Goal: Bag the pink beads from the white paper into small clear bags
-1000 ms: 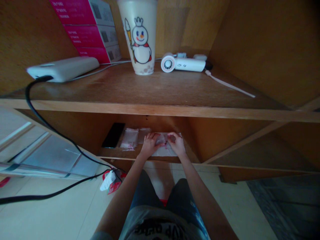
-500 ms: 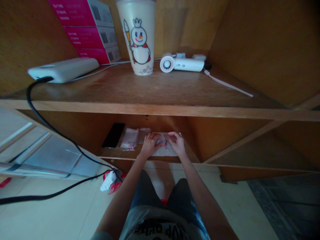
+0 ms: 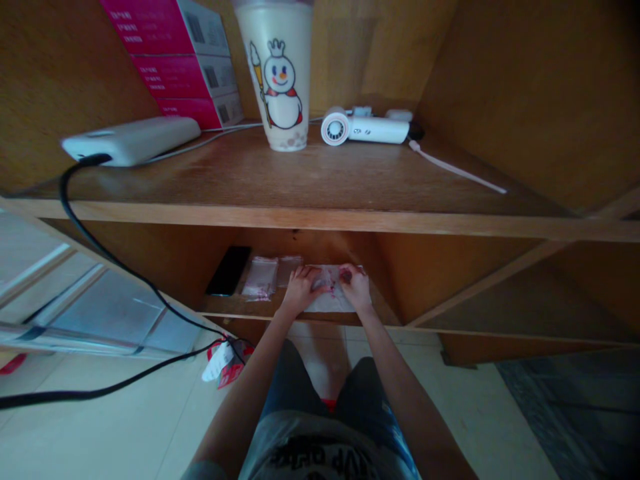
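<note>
On the lower shelf, a small clear plastic bag (image 3: 327,277) with tiny pink-red marks lies on a white sheet (image 3: 325,305). My left hand (image 3: 300,288) grips the bag's left side, fingers over the top and thumb near the pink marks. My right hand (image 3: 356,287) is at the right of the bag, its thumb and forefinger curled into a pinch. What sits between those fingertips is too small to make out. To the left of my left hand lie a stack of clear plastic bags (image 3: 260,277) and another clear bag (image 3: 289,268).
A black phone (image 3: 229,271) lies left of the bags. The upper shelf (image 3: 350,177) holds a snowman-printed drink cup (image 3: 283,87), a white handheld fan (image 3: 370,129), a white power bank (image 3: 133,140) and pink boxes (image 3: 173,73). A black cable (image 3: 115,260) hangs down left.
My right hand has drawn slightly to the right, away from the bag's middle, and its fingers have curled in more. My left hand stays where it was.
</note>
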`<state>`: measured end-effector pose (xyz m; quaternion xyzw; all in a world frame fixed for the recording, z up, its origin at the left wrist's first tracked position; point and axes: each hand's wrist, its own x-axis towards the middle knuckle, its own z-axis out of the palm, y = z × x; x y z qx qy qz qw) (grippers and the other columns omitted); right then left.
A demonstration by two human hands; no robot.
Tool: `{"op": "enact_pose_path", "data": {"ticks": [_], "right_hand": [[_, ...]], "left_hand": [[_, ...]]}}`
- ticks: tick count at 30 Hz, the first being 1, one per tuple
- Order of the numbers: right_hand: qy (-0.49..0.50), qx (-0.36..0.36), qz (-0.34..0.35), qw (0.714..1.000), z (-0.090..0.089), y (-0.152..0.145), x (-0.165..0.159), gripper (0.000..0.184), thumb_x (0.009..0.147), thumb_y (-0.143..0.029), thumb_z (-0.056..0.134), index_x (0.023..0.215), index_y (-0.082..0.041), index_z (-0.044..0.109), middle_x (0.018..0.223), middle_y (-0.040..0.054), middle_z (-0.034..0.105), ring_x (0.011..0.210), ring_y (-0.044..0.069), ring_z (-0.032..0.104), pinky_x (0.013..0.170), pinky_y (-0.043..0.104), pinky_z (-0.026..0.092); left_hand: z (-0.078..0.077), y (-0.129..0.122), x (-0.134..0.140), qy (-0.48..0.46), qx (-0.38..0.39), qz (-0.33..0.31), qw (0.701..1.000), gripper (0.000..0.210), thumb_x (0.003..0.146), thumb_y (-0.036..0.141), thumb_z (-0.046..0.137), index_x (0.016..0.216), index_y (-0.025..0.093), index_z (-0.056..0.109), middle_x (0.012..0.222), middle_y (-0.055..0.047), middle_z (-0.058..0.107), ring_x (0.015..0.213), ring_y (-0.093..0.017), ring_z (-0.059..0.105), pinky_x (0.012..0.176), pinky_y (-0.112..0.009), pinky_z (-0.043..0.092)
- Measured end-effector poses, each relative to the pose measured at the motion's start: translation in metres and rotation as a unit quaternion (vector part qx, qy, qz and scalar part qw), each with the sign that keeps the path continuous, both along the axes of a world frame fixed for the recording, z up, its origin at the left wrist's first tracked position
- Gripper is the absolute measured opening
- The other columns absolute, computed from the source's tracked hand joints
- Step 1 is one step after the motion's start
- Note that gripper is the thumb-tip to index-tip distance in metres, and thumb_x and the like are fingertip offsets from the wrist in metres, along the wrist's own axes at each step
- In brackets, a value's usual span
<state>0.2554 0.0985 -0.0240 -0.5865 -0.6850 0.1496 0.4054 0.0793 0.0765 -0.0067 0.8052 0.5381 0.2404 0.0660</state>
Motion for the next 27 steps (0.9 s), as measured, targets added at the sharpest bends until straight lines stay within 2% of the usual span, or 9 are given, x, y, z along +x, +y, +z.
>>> {"op": "enact_pose_path", "data": {"ticks": [15, 19, 23, 27], "right_hand": [[0.002, -0.001, 0.001, 1.000, 0.006, -0.003, -0.001, 0.023, 0.069, -0.012, 0.048, 0.085, -0.023, 0.061, 0.081, 0.0017, 0.066, 0.081, 0.019, 0.057, 0.078, 0.034, 0.042], [0.055, 0.014, 0.045, 0.997, 0.010, -0.005, -0.002, 0.018, 0.073, -0.017, 0.050, 0.087, -0.022, 0.060, 0.083, 0.0020, 0.066, 0.082, 0.019, 0.059, 0.082, 0.035, 0.041], [0.099, 0.000, 0.104, 0.990, 0.013, -0.008, -0.004, 0.013, 0.076, -0.024, 0.052, 0.085, -0.021, 0.060, 0.086, 0.0032, 0.066, 0.083, 0.018, 0.060, 0.080, 0.033, 0.044], [0.106, 0.002, 0.124, 0.987, 0.013, -0.009, -0.004, 0.012, 0.077, -0.029, 0.053, 0.081, -0.021, 0.061, 0.084, 0.0028, 0.066, 0.082, 0.017, 0.060, 0.078, 0.032, 0.045]], "left_hand": [[0.001, -0.001, 0.000, 0.002, 0.002, -0.005, 1.000, 0.045, 0.075, 0.050, 0.055, 0.108, 0.019, 0.054, 0.108, -0.008, 0.056, 0.103, -0.023, 0.048, 0.089, -0.038, 0.035], [0.001, 0.000, 0.000, 0.004, 0.004, -0.003, 1.000, 0.045, 0.075, 0.050, 0.055, 0.108, 0.019, 0.053, 0.108, -0.008, 0.056, 0.103, -0.024, 0.047, 0.089, -0.039, 0.035], [0.001, 0.000, 0.001, 0.006, -0.001, -0.001, 1.000, 0.045, 0.075, 0.049, 0.056, 0.109, 0.020, 0.053, 0.108, -0.008, 0.056, 0.103, -0.024, 0.047, 0.088, -0.039, 0.035], [0.001, -0.001, 0.001, 0.002, 0.000, -0.004, 1.000, 0.043, 0.077, 0.048, 0.054, 0.109, 0.020, 0.053, 0.108, -0.008, 0.056, 0.103, -0.023, 0.047, 0.088, -0.038, 0.035]]}}
